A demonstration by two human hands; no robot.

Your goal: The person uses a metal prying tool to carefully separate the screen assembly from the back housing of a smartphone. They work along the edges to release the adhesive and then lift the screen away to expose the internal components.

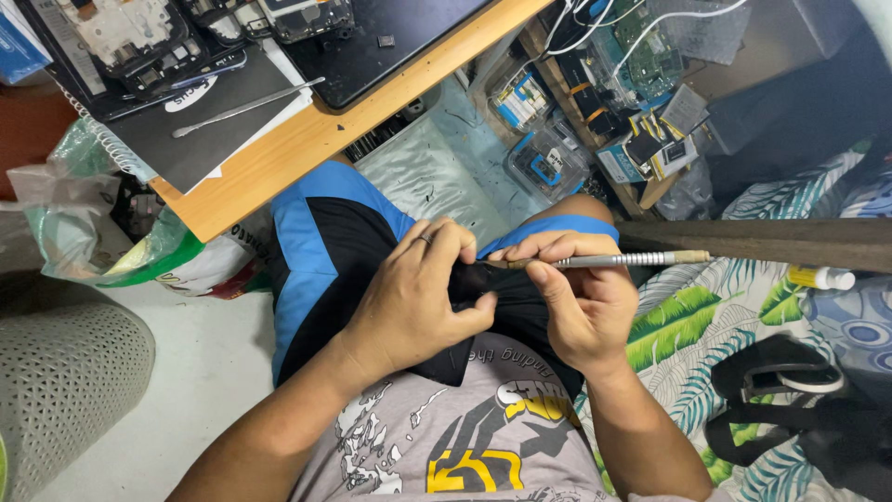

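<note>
Near the centre of the frame, the person is holding 2 hands together over the lap. The left hand [409, 297] is curling around a small dark part [472, 277], its fingers bent and pressed together on top of it, with a ring showing on 1 finger. The part is mostly hidden, so what it is cannot be told. The right hand [581, 302] is pinching a slim metal precision screwdriver [618, 260] between thumb and fingertips, the shaft lying nearly level and pointing left, its tip meeting the dark part just under the left fingers.

In the upper left, a wooden desk [307, 139] is carrying an opened phone with bare boards [139, 37], a thin metal pry tool [246, 107] and a dark laptop-like slab [390, 37]. Boxes of parts are crowding the upper right.

Judging by this, the work is sitting somewhere in the middle: the phone is lying already taken apart on the desk, while the small part is being worked with the driver and nothing looks reassembled yet.
</note>
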